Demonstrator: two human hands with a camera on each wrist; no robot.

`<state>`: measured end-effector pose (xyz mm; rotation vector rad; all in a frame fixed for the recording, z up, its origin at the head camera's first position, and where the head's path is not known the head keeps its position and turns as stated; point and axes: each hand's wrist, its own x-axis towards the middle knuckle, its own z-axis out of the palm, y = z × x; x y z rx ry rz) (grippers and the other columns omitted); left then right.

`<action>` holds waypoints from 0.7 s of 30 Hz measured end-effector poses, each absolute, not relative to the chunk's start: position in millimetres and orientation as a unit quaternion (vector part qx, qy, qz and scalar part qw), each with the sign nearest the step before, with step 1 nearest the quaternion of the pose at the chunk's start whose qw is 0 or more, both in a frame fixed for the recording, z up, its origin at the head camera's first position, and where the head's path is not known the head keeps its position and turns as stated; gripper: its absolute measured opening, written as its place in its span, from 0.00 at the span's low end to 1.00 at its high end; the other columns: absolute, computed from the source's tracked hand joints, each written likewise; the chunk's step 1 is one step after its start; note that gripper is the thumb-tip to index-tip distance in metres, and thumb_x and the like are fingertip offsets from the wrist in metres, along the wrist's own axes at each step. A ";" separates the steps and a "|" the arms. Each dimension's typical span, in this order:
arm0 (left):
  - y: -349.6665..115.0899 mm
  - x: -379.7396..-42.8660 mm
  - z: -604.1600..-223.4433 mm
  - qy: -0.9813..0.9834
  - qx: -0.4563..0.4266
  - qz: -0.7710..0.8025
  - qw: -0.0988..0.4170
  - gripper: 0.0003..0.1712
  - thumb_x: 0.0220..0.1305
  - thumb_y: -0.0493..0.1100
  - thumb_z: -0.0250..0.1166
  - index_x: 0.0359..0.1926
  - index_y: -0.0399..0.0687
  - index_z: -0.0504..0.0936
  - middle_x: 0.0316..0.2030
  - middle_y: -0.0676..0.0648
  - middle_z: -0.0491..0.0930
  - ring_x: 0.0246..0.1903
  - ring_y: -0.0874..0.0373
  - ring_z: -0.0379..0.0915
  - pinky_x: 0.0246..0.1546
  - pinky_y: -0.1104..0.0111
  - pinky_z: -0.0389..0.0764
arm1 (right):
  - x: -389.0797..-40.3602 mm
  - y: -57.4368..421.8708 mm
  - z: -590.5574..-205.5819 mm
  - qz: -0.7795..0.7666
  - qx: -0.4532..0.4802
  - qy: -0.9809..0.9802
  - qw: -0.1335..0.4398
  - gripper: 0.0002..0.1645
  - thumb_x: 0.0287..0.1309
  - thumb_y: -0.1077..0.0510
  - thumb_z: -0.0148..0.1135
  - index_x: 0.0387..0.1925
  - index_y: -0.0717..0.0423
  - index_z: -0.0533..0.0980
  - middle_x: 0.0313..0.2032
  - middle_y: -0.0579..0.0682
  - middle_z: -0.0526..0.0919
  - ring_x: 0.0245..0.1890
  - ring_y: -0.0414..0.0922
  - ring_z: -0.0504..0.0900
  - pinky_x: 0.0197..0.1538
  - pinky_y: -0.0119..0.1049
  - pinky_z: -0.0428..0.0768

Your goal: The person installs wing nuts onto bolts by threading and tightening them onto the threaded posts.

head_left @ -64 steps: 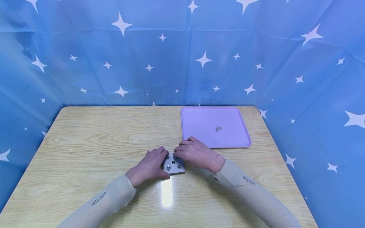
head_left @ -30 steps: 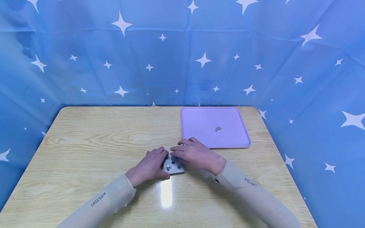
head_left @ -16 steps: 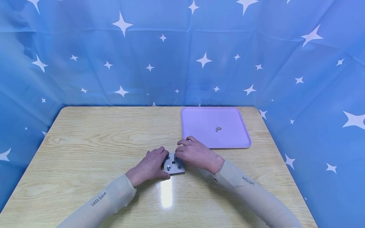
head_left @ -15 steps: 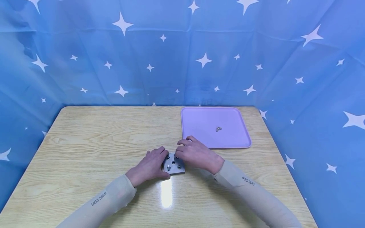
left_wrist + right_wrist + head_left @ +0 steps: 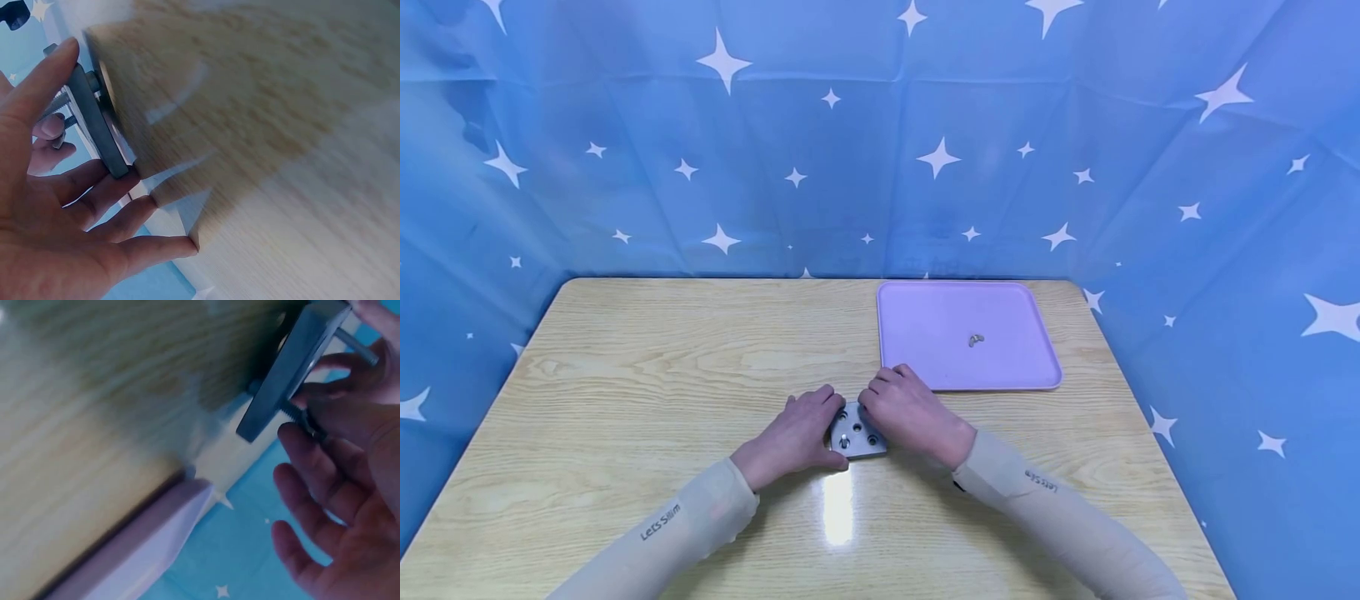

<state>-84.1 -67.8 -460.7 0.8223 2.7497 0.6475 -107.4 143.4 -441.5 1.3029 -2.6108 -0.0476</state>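
Note:
On the table in the head view lies a small metal plate with several holes. My left hand grips it by the edges, thumb at the near side and fingers at the far side. Two threaded bolts stand up through the plate; one bolt is bare in the right wrist view. My right hand is over the plate's far right corner. Its thumb and index finger pinch a wing nut on the other bolt. From the head view this nut is hidden behind the hand.
A purple tray lies to the far right, close to my right hand. Small metal pieces, which look like wing nuts, lie in it. The wooden table ends against a blue star-patterned curtain.
My right hand's fingers, spread and lifted earlier, are now drawn in closer together, and the wrist has shifted slightly left. My left hand and the plate have stayed in place.

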 end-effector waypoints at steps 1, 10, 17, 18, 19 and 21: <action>-67.9 -84.0 -460.6 0.930 0.278 0.218 0.099 0.40 0.40 0.54 0.86 0.50 0.41 0.77 0.37 0.52 0.68 0.36 0.54 0.68 0.35 0.59 0.68 | -106.7 142.5 -442.7 -0.008 0.436 -0.893 0.114 0.04 0.65 0.57 0.69 0.32 0.50 0.83 0.32 0.45 0.86 0.37 0.45 0.79 0.43 0.42 0.75; -67.8 -85.0 -460.5 0.930 0.278 0.218 0.097 0.40 0.40 0.55 0.87 0.50 0.41 0.77 0.37 0.51 0.68 0.36 0.54 0.68 0.35 0.59 0.68 | -101.5 140.0 -446.6 0.031 0.391 -0.911 0.124 0.06 0.63 0.56 0.70 0.29 0.49 0.83 0.28 0.44 0.85 0.32 0.44 0.77 0.39 0.41 0.73; -68.2 -84.3 -459.6 0.929 0.284 0.216 0.093 0.40 0.41 0.54 0.86 0.50 0.41 0.77 0.38 0.50 0.69 0.37 0.53 0.70 0.36 0.55 0.72 | -104.8 150.6 -436.9 0.032 0.391 -0.918 0.052 0.23 0.67 0.38 0.65 0.49 0.51 0.83 0.42 0.45 0.87 0.46 0.47 0.81 0.50 0.47 0.75; -68.4 -84.3 -459.7 0.929 0.285 0.216 0.093 0.40 0.41 0.54 0.86 0.50 0.41 0.77 0.38 0.50 0.69 0.37 0.52 0.70 0.36 0.54 0.72 | -106.4 153.1 -434.1 0.029 0.401 -0.915 0.041 0.26 0.66 0.37 0.66 0.54 0.50 0.82 0.46 0.45 0.86 0.50 0.47 0.80 0.52 0.47 0.75; -68.4 -84.5 -460.0 0.929 0.285 0.216 0.092 0.40 0.41 0.54 0.86 0.50 0.41 0.77 0.38 0.50 0.69 0.37 0.52 0.70 0.36 0.54 0.72 | -108.1 155.5 -431.3 0.023 0.415 -0.909 0.031 0.28 0.65 0.38 0.68 0.58 0.50 0.81 0.51 0.45 0.85 0.53 0.47 0.79 0.54 0.48 0.75; -68.4 -85.0 -460.3 0.930 0.283 0.217 0.093 0.40 0.40 0.54 0.86 0.50 0.40 0.77 0.38 0.50 0.69 0.37 0.53 0.70 0.36 0.55 0.72 | -111.9 159.7 -426.8 0.001 0.454 -0.891 0.025 0.29 0.64 0.43 0.71 0.63 0.47 0.79 0.58 0.43 0.83 0.59 0.47 0.77 0.56 0.47 0.75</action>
